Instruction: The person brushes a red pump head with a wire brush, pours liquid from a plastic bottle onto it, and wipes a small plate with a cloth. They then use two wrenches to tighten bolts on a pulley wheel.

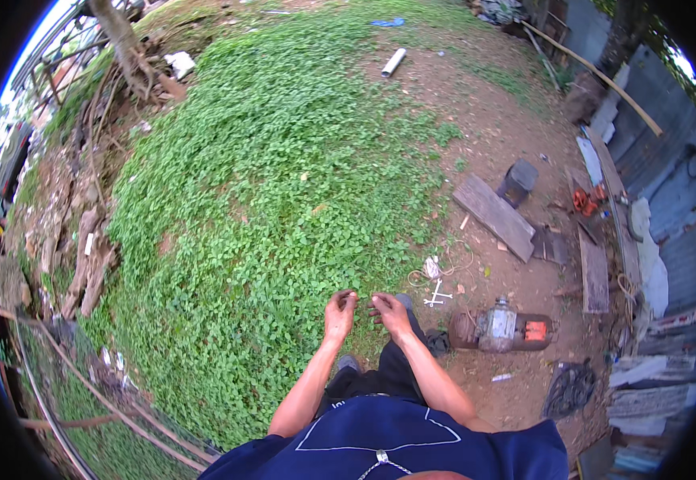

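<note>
I stand on a patch of low green ground cover point(268, 184) beside bare dirt. My left hand point(339, 314) and my right hand point(389, 312) are held out in front of my waist, close together. The fingers of both curl inward, and the fingertips nearly meet. Whether they pinch something small between them is too fine to tell. Just right of my right hand, on the dirt, lie a white cross-shaped wrench point(437, 297) and a tangle of pale cord point(436, 268).
An old electric motor point(501, 330) lies on the dirt to my right. Further off are a grey plank point(495, 214), a dark bucket point(517, 182), a white pipe point(393, 62), a black bag point(569, 389) and corrugated sheets point(668, 160). Roots and wire fencing point(84, 384) edge the left.
</note>
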`<action>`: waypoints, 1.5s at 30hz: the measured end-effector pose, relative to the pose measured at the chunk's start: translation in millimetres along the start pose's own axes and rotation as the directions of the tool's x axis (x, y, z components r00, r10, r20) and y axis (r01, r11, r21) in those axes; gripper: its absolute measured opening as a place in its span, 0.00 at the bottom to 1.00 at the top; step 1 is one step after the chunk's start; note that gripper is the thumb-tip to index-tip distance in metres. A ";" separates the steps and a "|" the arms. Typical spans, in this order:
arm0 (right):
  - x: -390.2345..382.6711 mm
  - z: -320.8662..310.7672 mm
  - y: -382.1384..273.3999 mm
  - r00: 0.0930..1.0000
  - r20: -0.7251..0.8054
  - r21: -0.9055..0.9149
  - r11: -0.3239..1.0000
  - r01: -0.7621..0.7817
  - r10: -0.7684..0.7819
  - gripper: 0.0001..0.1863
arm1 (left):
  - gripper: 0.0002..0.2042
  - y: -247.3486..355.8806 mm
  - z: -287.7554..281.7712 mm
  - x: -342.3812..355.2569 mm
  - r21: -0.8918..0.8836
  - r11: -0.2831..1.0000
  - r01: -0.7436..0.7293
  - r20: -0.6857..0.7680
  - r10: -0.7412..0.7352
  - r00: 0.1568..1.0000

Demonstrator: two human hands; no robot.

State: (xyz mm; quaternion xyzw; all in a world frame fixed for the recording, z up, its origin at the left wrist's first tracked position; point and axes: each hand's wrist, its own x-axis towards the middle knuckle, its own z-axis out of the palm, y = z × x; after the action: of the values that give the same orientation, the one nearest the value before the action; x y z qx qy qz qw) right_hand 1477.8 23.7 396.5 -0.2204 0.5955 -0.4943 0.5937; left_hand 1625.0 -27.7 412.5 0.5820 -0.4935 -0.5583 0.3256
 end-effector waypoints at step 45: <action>138.9 -401.9 641.9 0.802 -0.577 -0.483 0.729 -0.485 0.152 0.26 | 0.21 -662.5 258.5 -86.8 0.336 0.534 0.776 0.232 -0.845 0.482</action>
State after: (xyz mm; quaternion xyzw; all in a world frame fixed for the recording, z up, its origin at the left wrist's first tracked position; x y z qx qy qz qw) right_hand 1286.9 303.0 -295.1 -0.1538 0.8839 -0.2007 0.3934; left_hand 1523.1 297.6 -217.7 0.6576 -0.2595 -0.6948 -0.1322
